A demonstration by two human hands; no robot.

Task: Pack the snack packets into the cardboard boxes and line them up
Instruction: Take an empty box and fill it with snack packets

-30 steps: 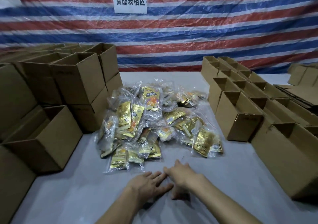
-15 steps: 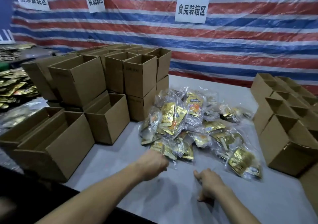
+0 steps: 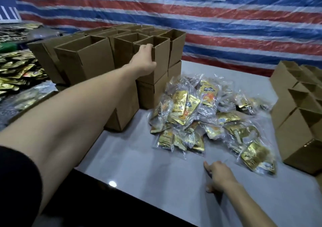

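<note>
- None of the snack packets (image 3: 205,118) can be seen inside a box in the head view, the only view there is. They lie in one loose heap of clear bags near the middle of the grey table (image 3: 139,171).
- Left hand (image 3: 144,59): it reaches out to the stacked boxes (image 3: 83,59) on the left and grips the near corner of the topmost open box (image 3: 162,61), with its fingers hooked over the rim and the thumb against the outer wall.
- Right hand (image 3: 219,176): it rests on the table just short of the heap and holds nothing. The forefinger lies straight toward the packets and the thumb is out. The other fingers are tucked beneath the hand, so I cannot tell how they lie.
- More open boxes (image 3: 296,125) stand in rows at the right edge of the table. The insides that show look empty, but several are hidden.
- Judgement: the task is at its very start. The step in hand looks like fetching an empty box from the stack. Filling the boxes and lining them up are all still to do.
- Beyond the table on the left, other gold packets (image 3: 15,69) lie spread on a separate surface. A striped tarpaulin (image 3: 226,26) hangs behind.
</note>
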